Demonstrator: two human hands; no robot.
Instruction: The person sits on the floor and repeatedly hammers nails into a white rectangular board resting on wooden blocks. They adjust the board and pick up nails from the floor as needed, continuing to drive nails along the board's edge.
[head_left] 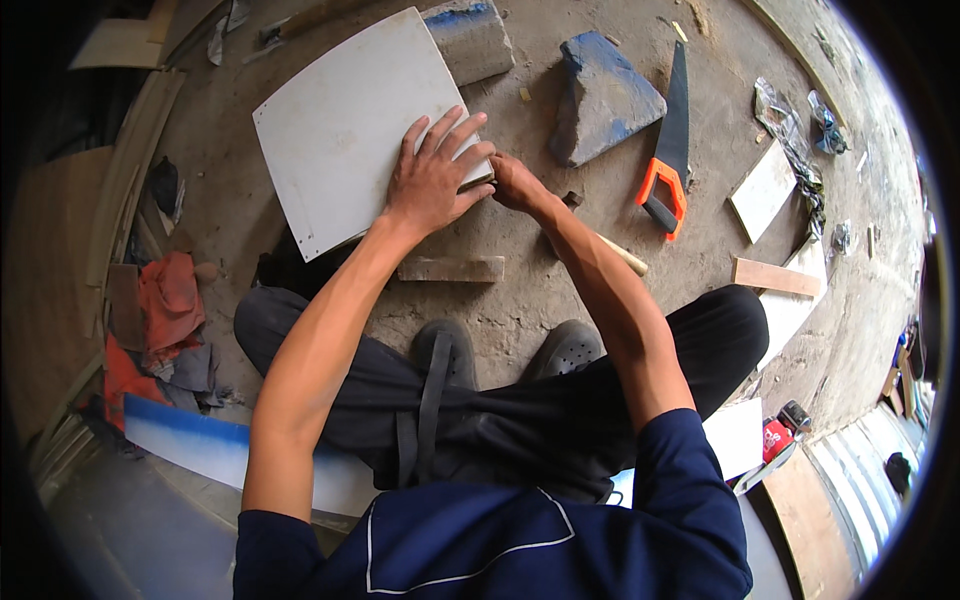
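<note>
At lower right of the frame, white lettering on a red container (775,440), small and tilted. In the upper left, a white panel (345,120), smooth-faced and roughly square, lightly smudged, with small dark dots near its corners and a brown edge visible below the white face at its right corner. Spread wide and flat over that corner, the left hand (432,175), fingers fanned. Against the same corner, the right hand (520,184), narrow, with curled fingers; cannot tell whether pinching the edge or something small.

Behind the panel's upper right edge, a rounded grey block (470,42) with blue paint. To its right, across a strip of dusty ground (535,60), a rough, angular stone (608,98), also blue-stained. Just beyond, a saw (673,135) with dark tapering blade and orange-and-black handle. Farther right, a white offcut (764,192) near crumpled clear plastic (783,115), and below, a flat wooden slat (775,277).

At centre, just below the panel, a short wood strip (452,269). Partly hidden by the right forearm, a pale rounded handle (625,256). At left, crumpled reddish cloth (170,300).
</note>
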